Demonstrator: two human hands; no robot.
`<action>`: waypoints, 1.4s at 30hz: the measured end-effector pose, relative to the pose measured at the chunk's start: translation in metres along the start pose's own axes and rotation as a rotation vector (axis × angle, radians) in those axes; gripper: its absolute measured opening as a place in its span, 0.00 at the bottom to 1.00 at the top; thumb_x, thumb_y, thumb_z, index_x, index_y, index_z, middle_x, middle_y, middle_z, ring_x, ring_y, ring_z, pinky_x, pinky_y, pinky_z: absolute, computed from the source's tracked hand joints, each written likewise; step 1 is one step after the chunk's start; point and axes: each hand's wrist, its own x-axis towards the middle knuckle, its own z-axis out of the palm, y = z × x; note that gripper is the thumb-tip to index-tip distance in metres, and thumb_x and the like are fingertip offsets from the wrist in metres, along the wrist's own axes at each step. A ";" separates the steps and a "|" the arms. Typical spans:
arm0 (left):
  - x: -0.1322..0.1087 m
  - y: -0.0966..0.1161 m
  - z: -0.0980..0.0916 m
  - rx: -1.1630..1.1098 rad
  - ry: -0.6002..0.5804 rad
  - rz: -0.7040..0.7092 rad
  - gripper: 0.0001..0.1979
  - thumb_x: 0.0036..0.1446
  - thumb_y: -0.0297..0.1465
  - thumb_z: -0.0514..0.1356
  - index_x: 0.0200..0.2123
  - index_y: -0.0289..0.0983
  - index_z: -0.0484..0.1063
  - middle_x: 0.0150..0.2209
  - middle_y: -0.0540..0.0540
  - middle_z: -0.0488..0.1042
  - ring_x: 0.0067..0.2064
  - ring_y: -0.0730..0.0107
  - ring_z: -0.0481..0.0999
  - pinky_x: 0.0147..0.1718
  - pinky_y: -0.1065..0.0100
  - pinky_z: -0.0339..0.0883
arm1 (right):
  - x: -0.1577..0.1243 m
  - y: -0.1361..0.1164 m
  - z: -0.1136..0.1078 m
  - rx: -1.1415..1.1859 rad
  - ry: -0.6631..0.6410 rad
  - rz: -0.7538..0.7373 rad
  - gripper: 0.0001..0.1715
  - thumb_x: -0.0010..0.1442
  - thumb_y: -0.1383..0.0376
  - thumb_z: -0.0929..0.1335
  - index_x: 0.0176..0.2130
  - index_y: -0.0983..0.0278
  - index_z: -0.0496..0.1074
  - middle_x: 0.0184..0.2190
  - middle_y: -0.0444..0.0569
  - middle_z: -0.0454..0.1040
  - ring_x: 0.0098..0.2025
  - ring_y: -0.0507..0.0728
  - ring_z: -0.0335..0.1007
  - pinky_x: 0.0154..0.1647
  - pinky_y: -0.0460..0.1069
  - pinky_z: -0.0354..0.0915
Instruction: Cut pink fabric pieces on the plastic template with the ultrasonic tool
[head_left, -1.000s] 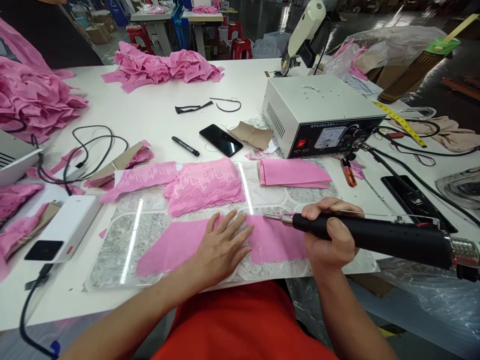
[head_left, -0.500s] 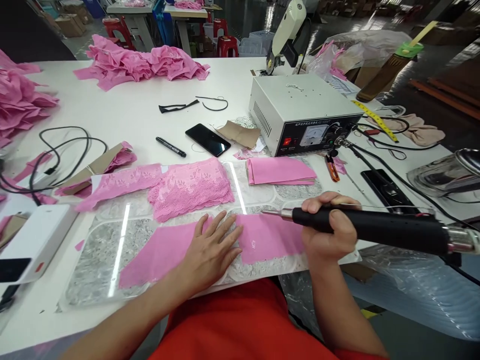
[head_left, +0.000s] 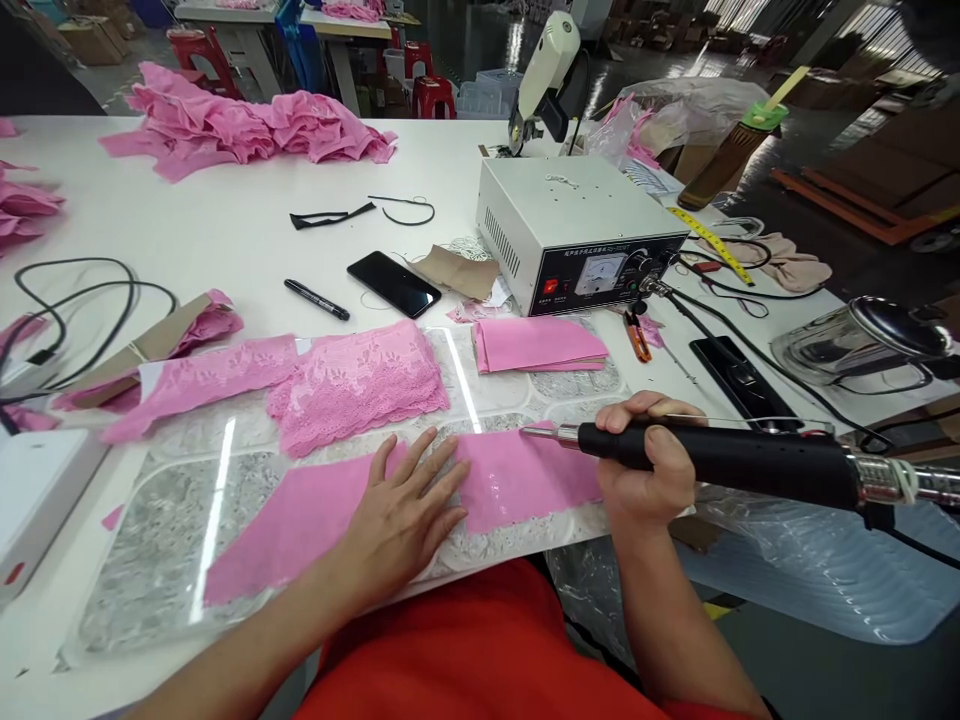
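My left hand (head_left: 401,510) lies flat with fingers spread on a piece of pink cloth (head_left: 289,525), pressing it against the stone-patterned mat (head_left: 154,540). My right hand (head_left: 651,465) is wrapped round the black handle of an ultrasonic welding handpiece (head_left: 735,462). Its metal tip points left and is at the upper edge of the cloth's right part; whether it touches cannot be told. Above my left hand lies a pile of pink lace pieces (head_left: 360,385). A folded stack of plain pink cloth (head_left: 540,343) sits right of that.
A grey control box (head_left: 577,215) stands behind, cabled to the handpiece. Around it are a phone (head_left: 394,283), a marker (head_left: 316,298), orange-handled snips (head_left: 637,337), a glass jar (head_left: 832,340) and a yellow tape measure (head_left: 709,243). Crumpled pink fabric (head_left: 247,125) lies at the back.
The view has swung to the right, so the table things appear further left. The handpiece tip has moved slightly right along the cloth's upper edge. My left hand stays flat on the cloth.
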 end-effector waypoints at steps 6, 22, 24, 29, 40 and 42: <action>-0.001 0.000 0.001 0.009 -0.004 -0.001 0.18 0.69 0.35 0.49 0.56 0.39 0.69 0.61 0.45 0.68 0.65 0.54 0.60 0.65 0.51 0.39 | 0.000 0.002 -0.002 -0.014 -0.022 -0.007 0.07 0.46 0.67 0.67 0.30 0.61 0.68 0.28 0.41 0.68 0.23 0.49 0.66 0.27 0.49 0.65; 0.000 -0.003 0.004 0.004 0.017 0.013 0.18 0.68 0.35 0.50 0.58 0.40 0.69 0.62 0.46 0.65 0.67 0.54 0.57 0.67 0.50 0.33 | 0.024 -0.011 -0.024 -0.069 0.140 -0.105 0.07 0.43 0.67 0.66 0.28 0.63 0.65 0.27 0.41 0.66 0.22 0.48 0.63 0.25 0.48 0.63; 0.000 -0.002 0.004 0.001 0.021 0.018 0.18 0.68 0.35 0.50 0.58 0.40 0.69 0.63 0.46 0.65 0.67 0.54 0.56 0.67 0.49 0.32 | 0.021 -0.010 -0.026 -0.076 0.123 -0.101 0.06 0.44 0.67 0.66 0.28 0.63 0.65 0.27 0.41 0.66 0.22 0.49 0.63 0.26 0.49 0.64; 0.000 -0.003 0.003 0.007 0.018 0.028 0.19 0.68 0.36 0.50 0.58 0.40 0.69 0.63 0.46 0.65 0.68 0.54 0.56 0.67 0.50 0.31 | 0.018 -0.004 -0.024 -0.084 0.091 -0.115 0.06 0.45 0.67 0.66 0.30 0.63 0.66 0.28 0.42 0.66 0.23 0.49 0.64 0.27 0.49 0.64; 0.001 -0.002 0.006 -0.027 0.036 0.001 0.19 0.67 0.35 0.50 0.58 0.42 0.68 0.62 0.44 0.67 0.67 0.53 0.57 0.67 0.47 0.34 | 0.020 -0.001 -0.020 -0.100 0.072 -0.105 0.06 0.46 0.66 0.68 0.29 0.62 0.65 0.28 0.40 0.68 0.23 0.49 0.65 0.28 0.50 0.65; 0.001 -0.003 0.006 -0.032 0.040 0.005 0.19 0.67 0.35 0.50 0.58 0.42 0.68 0.61 0.43 0.67 0.67 0.53 0.56 0.67 0.47 0.34 | 0.023 -0.004 -0.021 -0.089 0.088 -0.105 0.07 0.45 0.66 0.67 0.29 0.62 0.66 0.28 0.40 0.68 0.23 0.49 0.65 0.28 0.50 0.65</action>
